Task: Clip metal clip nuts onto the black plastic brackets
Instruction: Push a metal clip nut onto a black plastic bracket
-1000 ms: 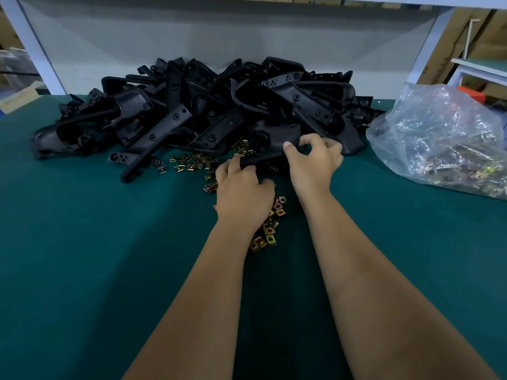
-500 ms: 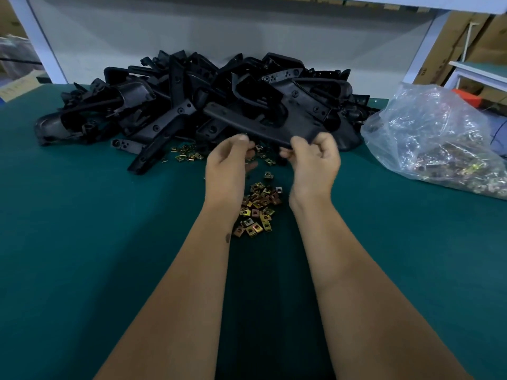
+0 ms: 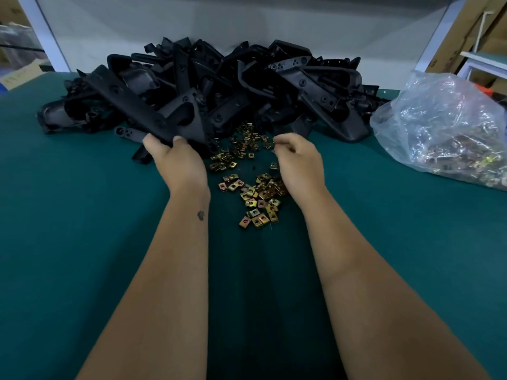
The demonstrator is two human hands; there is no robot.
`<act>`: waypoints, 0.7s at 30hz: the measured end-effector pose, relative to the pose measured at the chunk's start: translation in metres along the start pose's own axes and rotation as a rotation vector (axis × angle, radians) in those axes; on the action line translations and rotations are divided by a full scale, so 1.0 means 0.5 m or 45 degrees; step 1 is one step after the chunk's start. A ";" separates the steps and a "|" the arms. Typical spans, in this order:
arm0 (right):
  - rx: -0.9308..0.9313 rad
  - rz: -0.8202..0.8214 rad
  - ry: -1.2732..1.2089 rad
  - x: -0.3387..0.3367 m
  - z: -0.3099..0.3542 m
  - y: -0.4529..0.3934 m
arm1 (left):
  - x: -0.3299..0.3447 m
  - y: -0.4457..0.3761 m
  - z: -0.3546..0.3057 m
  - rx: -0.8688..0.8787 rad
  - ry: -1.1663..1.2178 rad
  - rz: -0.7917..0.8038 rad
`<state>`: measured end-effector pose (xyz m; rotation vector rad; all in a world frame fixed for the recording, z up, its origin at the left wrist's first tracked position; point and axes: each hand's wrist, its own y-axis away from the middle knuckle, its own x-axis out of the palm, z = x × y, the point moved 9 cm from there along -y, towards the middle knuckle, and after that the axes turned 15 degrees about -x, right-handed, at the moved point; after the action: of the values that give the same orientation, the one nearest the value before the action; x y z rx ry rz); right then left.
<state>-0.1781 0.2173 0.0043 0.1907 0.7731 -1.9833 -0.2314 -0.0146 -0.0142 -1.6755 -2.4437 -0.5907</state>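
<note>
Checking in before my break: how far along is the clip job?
Early on. No finished bracket is visible. The left hand grips one black bracket; the right hand hovers over the loose clips. The bracket pile and bag of clips remain.

One black plastic bracket (image 3: 153, 111) is long and flat, with small round holes along its face and a wider triangular end. It is tilted, its far end rising to the left, and it lies in front of the bracket pile (image 3: 233, 89), at the left part. The pile is a big heap of the same black parts, tangled in many directions. The clip nuts (image 3: 256, 197) are small square pieces of yellowish metal, each with a hole in the middle. They lie loose and scattered just in front of the pile's middle, some touching its front edge.
</note>
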 end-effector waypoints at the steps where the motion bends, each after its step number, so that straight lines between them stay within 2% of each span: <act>1: 0.020 0.094 0.004 0.013 -0.004 0.000 | 0.010 -0.003 0.006 -0.020 -0.032 0.027; 2: 0.001 0.208 0.070 0.030 -0.003 -0.001 | 0.025 0.000 0.014 -0.053 -0.052 0.075; 4: -0.165 0.484 0.424 0.071 0.012 -0.001 | 0.061 0.011 0.035 -0.164 -0.047 0.202; 6: -0.293 0.591 0.651 0.093 0.024 0.001 | 0.089 0.022 0.057 -0.326 0.076 0.327; 8: -0.317 0.519 0.646 0.087 0.031 -0.002 | 0.100 0.029 0.069 -0.439 0.242 0.390; 10: -0.322 0.433 0.604 0.075 0.035 -0.004 | 0.100 0.027 0.070 -0.451 0.304 0.392; 16: -0.315 0.339 0.513 0.061 0.046 0.001 | 0.095 0.027 0.069 -0.434 0.303 0.371; 21: -0.296 0.314 0.691 0.055 0.040 -0.002 | 0.099 0.034 0.065 -0.411 0.280 0.389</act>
<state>-0.1897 0.1856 0.0087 0.6703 1.2513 -1.6024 -0.2309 0.0461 -0.0245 -1.9273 -1.9697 -1.0998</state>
